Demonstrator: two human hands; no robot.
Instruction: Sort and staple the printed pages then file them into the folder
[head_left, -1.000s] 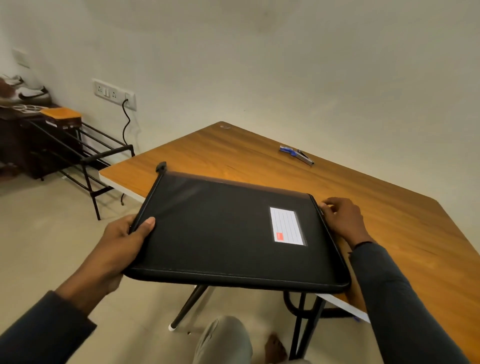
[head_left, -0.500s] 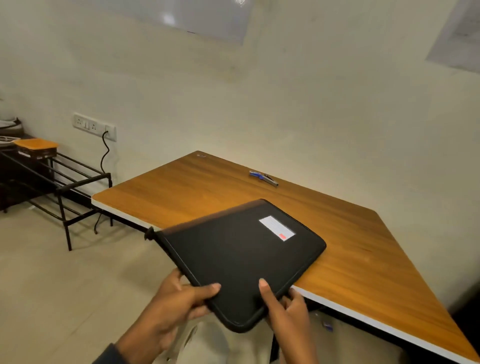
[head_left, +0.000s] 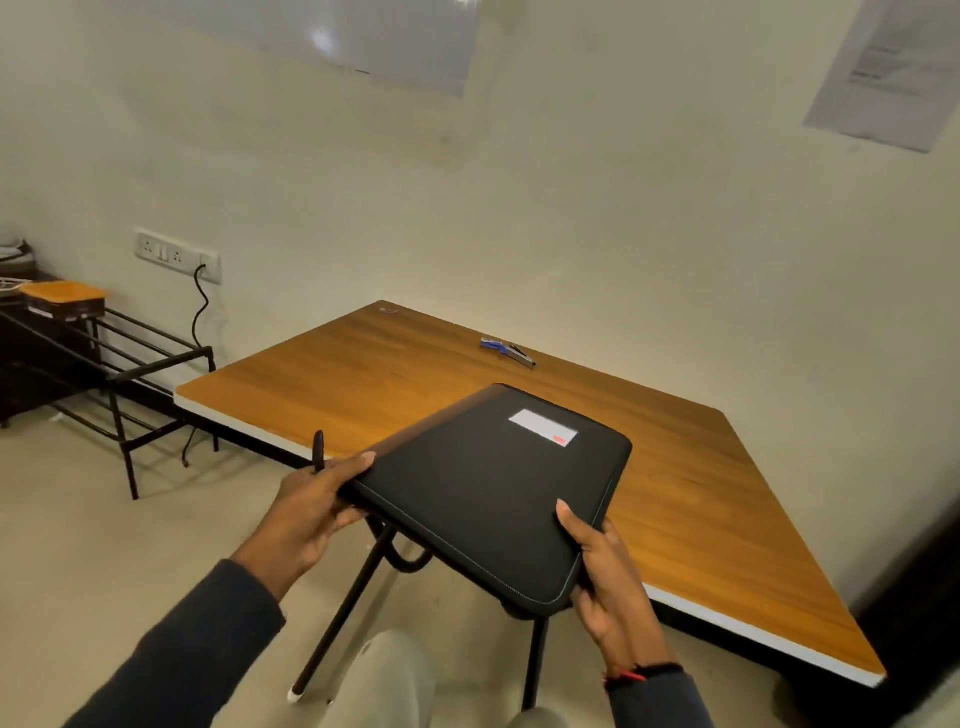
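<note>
While both hands hold it at the lower centre of the frame, the black folder sits tilted across the near edge of the wooden worktop, its white label facing up. The left hand grips the folder's left corner, thumb on top and fingers curled beneath; the right hand clasps the near corner the same way. A blue stapler lies higher up on the worktop, well apart from the folder and near the cream wall. At left, a black metal rack stands on the pale floor below a wall socket with a cable plugged in. A sheet of paper hangs on the wall at upper right.
</note>
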